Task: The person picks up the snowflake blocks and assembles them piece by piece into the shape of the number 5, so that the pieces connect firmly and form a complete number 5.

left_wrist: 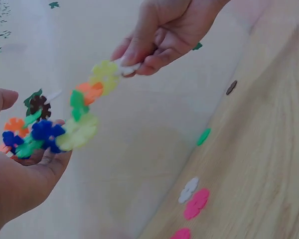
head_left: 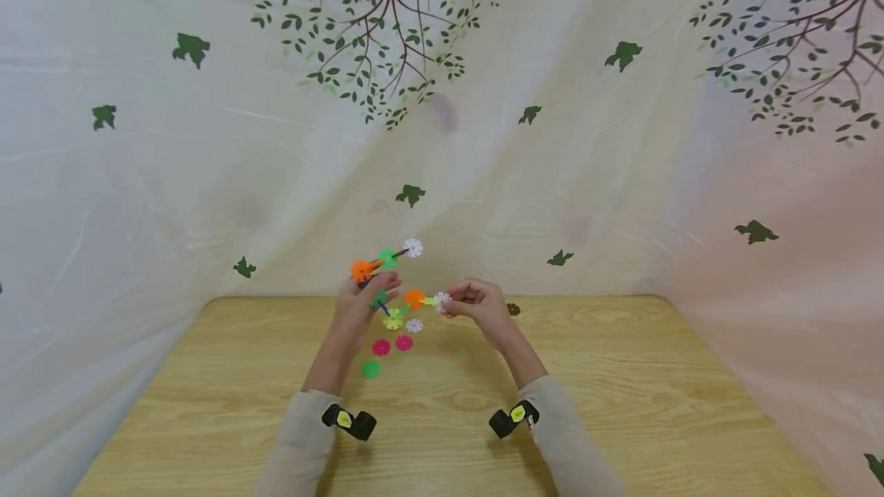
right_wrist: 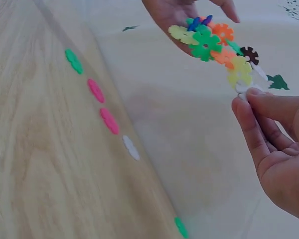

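Note:
A chain of interlocking plastic snowflake discs (head_left: 393, 319) in several colours hangs in the air between the two hands. The left hand (head_left: 354, 308) holds its left part; in the left wrist view the thumb stands apart while the fingers cup the blue and green discs (left_wrist: 49, 135). From there, one branch with orange, green, brown and white discs sticks out beyond the hand. At the chain's right end, the right hand (head_left: 481, 308) pinches a white disc (head_left: 443, 301) between thumb and fingertips, touching a yellow disc (right_wrist: 240, 72). Fingers partly hide the white disc.
Loose discs lie on the wooden table (head_left: 608, 397): a white disc (head_left: 414, 325), two pink discs (head_left: 381, 347), a green disc (head_left: 371, 369), and a brown disc (head_left: 513, 309) near the back edge. Another green disc (right_wrist: 181, 227) lies along that edge. A printed curtain (head_left: 483, 198) hangs behind.

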A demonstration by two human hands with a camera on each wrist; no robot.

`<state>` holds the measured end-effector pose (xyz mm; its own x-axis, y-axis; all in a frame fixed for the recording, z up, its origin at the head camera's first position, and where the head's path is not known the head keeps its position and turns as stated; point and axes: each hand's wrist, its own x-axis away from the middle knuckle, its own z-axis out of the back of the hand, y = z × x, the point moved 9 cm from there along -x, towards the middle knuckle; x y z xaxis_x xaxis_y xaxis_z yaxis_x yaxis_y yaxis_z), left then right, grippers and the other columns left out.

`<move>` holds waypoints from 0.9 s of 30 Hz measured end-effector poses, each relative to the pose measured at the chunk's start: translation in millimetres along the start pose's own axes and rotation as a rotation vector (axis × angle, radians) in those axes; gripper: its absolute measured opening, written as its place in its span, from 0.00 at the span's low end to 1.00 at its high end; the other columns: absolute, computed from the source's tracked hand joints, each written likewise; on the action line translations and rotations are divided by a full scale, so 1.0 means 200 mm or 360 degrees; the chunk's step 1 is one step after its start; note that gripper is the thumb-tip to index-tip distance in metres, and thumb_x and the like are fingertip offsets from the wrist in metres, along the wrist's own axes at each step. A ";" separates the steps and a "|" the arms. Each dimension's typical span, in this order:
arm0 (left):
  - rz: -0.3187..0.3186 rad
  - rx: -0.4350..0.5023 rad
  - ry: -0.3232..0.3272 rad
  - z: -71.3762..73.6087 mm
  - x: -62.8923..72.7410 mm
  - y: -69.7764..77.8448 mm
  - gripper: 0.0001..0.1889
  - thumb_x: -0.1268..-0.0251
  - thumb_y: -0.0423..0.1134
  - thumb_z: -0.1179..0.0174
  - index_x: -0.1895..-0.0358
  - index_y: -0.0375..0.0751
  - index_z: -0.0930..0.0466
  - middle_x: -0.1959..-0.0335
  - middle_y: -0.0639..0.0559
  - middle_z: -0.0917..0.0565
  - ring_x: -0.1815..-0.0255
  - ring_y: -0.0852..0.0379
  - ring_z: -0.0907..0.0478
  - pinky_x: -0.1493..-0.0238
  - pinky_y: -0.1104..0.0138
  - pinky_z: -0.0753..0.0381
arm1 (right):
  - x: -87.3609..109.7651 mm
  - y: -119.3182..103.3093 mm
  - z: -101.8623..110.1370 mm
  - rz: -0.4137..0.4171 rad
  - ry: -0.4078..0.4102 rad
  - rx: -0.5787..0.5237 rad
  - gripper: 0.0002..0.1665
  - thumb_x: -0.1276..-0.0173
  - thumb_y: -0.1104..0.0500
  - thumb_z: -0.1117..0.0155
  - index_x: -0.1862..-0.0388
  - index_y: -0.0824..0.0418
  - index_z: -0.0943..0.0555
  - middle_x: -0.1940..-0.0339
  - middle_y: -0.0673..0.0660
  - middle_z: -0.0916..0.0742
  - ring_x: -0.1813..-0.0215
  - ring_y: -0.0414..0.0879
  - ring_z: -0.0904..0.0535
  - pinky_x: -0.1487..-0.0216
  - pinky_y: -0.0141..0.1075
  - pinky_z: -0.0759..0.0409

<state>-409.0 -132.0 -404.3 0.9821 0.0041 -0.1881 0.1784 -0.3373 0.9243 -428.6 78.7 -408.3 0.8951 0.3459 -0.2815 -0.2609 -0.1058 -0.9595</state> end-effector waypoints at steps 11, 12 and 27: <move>0.0144 -0.0544 -0.0213 0.05 0.05 0.00 0.18 0.23 0.39 0.43 0.42 0.25 0.25 0.59 0.57 0.12 0.53 0.60 0.15 0.45 0.70 0.17 | 0.03 -0.10 0.10 -0.0051 -0.0123 0.0243 0.15 0.33 0.70 0.31 0.50 0.78 0.18 0.66 0.50 0.11 0.65 0.42 0.14 0.57 0.39 0.11; 0.0152 -0.0585 -0.0260 0.06 0.06 0.00 0.18 0.23 0.38 0.42 0.42 0.25 0.24 0.58 0.56 0.12 0.52 0.60 0.15 0.43 0.67 0.16 | 0.03 -0.11 0.10 -0.0046 -0.0139 0.0269 0.15 0.33 0.70 0.31 0.50 0.78 0.18 0.66 0.51 0.11 0.65 0.42 0.13 0.57 0.39 0.11; 0.0432 -0.1171 -0.0689 0.20 0.28 -0.13 0.12 0.34 0.40 0.30 0.60 0.35 0.22 0.63 0.53 0.16 0.59 0.56 0.23 0.50 0.61 0.23 | 0.04 -0.10 -0.04 -0.0092 -0.0481 0.0655 0.10 0.33 0.67 0.30 0.54 0.70 0.12 0.60 0.65 0.09 0.65 0.49 0.13 0.58 0.40 0.11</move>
<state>-361.9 -160.2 -452.1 0.9142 -0.3936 0.0966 0.0827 0.4145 0.9063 -413.6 76.3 -391.6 0.7837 0.6007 -0.1581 -0.3891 0.2764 -0.8787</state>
